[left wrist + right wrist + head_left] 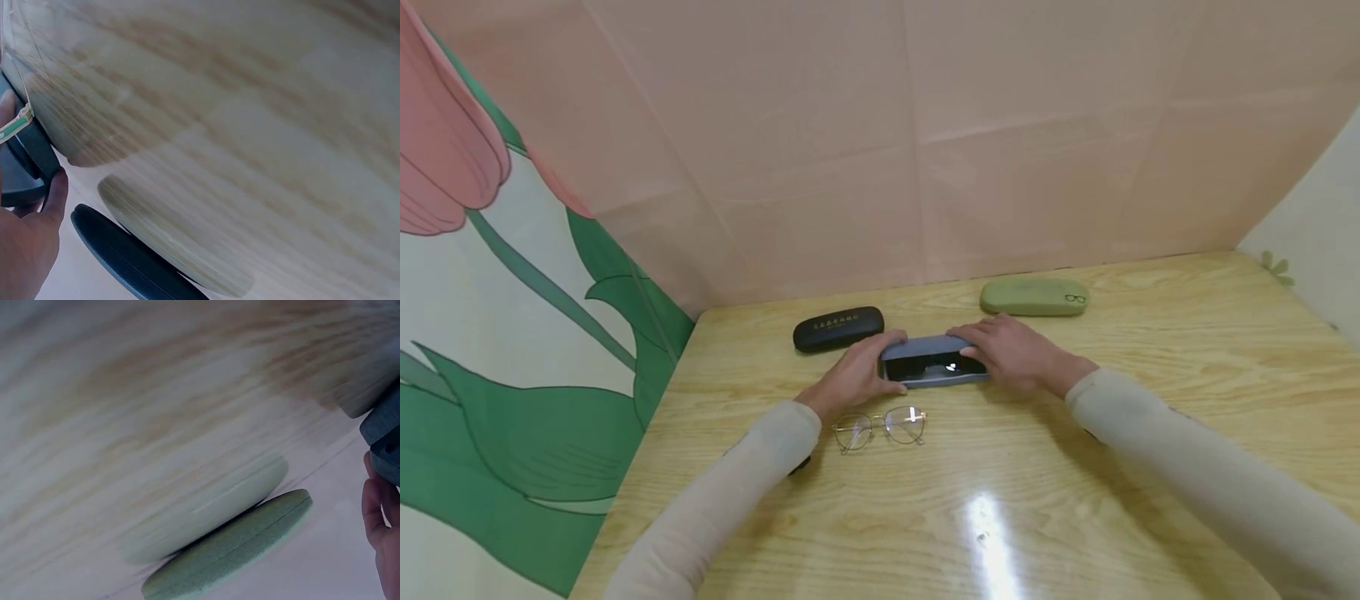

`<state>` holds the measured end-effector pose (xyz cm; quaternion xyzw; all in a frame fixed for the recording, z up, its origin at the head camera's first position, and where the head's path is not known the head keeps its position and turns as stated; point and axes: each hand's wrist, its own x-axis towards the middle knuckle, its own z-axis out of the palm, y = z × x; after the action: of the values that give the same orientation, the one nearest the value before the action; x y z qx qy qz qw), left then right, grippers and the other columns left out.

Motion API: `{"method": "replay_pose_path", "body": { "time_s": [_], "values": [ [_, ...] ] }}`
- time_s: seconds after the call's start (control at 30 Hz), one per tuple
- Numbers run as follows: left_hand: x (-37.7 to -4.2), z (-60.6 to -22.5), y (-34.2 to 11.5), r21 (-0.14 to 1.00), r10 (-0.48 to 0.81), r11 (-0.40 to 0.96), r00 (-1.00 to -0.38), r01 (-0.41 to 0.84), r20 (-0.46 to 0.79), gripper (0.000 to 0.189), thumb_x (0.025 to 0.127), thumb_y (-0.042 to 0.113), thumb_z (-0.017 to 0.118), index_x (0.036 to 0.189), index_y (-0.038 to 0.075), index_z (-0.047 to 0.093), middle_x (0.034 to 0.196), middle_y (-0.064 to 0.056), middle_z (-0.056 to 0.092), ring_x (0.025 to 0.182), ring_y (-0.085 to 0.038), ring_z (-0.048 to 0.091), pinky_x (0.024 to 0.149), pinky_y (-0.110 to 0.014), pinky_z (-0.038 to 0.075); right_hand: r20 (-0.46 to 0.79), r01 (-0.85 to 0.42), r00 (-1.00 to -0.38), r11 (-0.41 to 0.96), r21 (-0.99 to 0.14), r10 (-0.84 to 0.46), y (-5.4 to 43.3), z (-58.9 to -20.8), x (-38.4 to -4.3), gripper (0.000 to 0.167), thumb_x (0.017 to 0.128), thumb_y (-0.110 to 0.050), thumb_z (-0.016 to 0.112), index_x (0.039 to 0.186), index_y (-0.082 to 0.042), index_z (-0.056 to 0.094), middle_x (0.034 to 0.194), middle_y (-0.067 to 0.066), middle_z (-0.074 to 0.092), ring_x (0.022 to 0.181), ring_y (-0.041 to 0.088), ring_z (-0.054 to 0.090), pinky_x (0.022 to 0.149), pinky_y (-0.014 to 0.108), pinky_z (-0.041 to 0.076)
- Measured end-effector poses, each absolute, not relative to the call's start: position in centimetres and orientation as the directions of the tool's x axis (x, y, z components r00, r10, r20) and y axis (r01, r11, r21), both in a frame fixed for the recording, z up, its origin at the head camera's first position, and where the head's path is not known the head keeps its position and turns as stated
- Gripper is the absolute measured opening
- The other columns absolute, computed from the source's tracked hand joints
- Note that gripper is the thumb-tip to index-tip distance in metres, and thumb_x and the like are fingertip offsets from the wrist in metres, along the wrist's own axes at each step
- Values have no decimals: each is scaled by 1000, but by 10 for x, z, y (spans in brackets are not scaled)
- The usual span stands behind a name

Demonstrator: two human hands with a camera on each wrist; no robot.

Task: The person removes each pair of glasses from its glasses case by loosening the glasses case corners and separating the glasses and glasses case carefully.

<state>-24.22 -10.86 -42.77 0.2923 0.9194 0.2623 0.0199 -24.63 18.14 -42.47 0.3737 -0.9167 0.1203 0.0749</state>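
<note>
Both hands hold a blue-grey glasses case [928, 345] just above the wooden table, its lid partly raised and its opening towards me. Inside the case are dark sunglasses [917, 367] with a bright glint. My left hand [854, 377] grips the left end, thumb at the lower front edge and fingers over the top. At the other end, my right hand [1017, 350] grips the case with its fingers along the lid. A pair of thin gold-framed eyeglasses [877, 417] lies in front of the case, near the left wrist.
Behind the left hand lies a closed black glasses case [839, 328] with gold lettering. A closed green glasses case [1030, 297] sits further back on the right. The wooden table [1075, 517] meets a pink wall covering [1000, 167] at its back edge.
</note>
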Motion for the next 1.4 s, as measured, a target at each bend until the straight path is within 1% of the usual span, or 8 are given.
{"method": "replay_pose_path", "body": {
  "time_s": [0.2, 0.37, 0.53, 0.7, 0.9, 1.07, 1.2, 1.4],
  "values": [
    [-241, -424, -104, 538, 500, 700, -860, 469, 99, 95, 69, 30, 92, 147, 23, 41, 137, 0, 55, 125, -19, 54, 109, -41, 47, 166, -625, -780, 735, -261, -604, 182, -422, -256, 45, 109, -39, 34, 138, -11, 53, 132, 11, 65, 121, 34, 62, 109, 59, 40],
    [-242, -423, -101, 552, 459, 722, -885, 418, 71, 101, 66, 30, 94, 150, 23, 36, 142, -2, 52, 130, -22, 52, 111, -42, 45, 136, -584, -808, 747, -318, -574, 181, -419, -259, 50, 108, -46, 28, 140, -14, 51, 135, 9, 63, 124, 33, 60, 110, 56, 42],
    [-242, -423, -100, 567, 424, 732, -904, 377, 54, 112, 63, 29, 95, 154, 24, 30, 148, -6, 47, 136, -26, 48, 114, -44, 42, 150, -555, -829, 760, -337, -538, 178, -420, -259, 52, 108, -47, 26, 143, -16, 48, 138, 10, 59, 129, 32, 55, 112, 58, 38],
    [-242, -424, -102, 581, 425, 718, -902, 384, 72, 114, 62, 28, 96, 155, 26, 30, 144, -6, 47, 129, -25, 51, 112, -43, 45, 191, -569, -822, 755, -324, -537, 179, -421, -257, 50, 109, -44, 27, 144, -15, 47, 137, 13, 56, 125, 35, 55, 108, 60, 39],
    [-244, -426, -107, 599, 439, 688, -892, 410, 107, 114, 61, 29, 96, 154, 33, 31, 135, -4, 49, 118, -22, 55, 106, -42, 50, 261, -602, -799, 729, -327, -542, 182, -421, -256, 38, 110, -31, 33, 143, -18, 47, 132, 12, 58, 118, 37, 59, 104, 59, 45],
    [-243, -426, -112, 625, 475, 651, -873, 431, 107, 112, 65, 22, 93, 156, 30, 29, 141, -7, 45, 117, -25, 58, 103, -38, 53, 265, -613, -790, 716, -334, -553, 183, -423, -257, 38, 110, -27, 32, 144, -20, 46, 129, 10, 60, 117, 35, 60, 103, 57, 46],
    [-242, -425, -116, 620, 499, 641, -860, 452, 112, 111, 68, 18, 91, 157, 31, 26, 144, -7, 43, 121, -26, 57, 104, -38, 52, 257, -609, -793, 717, -338, -553, 183, -422, -258, 38, 110, -27, 32, 144, -20, 45, 132, 12, 59, 120, 36, 59, 105, 58, 45],
    [-241, -426, -117, 636, 502, 637, -861, 435, 85, 112, 72, 17, 90, 157, 41, 20, 142, -8, 42, 116, -25, 60, 100, -32, 54, 261, -599, -801, 717, -357, -539, 182, -419, -253, 38, 109, -26, 35, 146, -20, 44, 132, 12, 59, 120, 37, 59, 104, 58, 46]
  ]
}}
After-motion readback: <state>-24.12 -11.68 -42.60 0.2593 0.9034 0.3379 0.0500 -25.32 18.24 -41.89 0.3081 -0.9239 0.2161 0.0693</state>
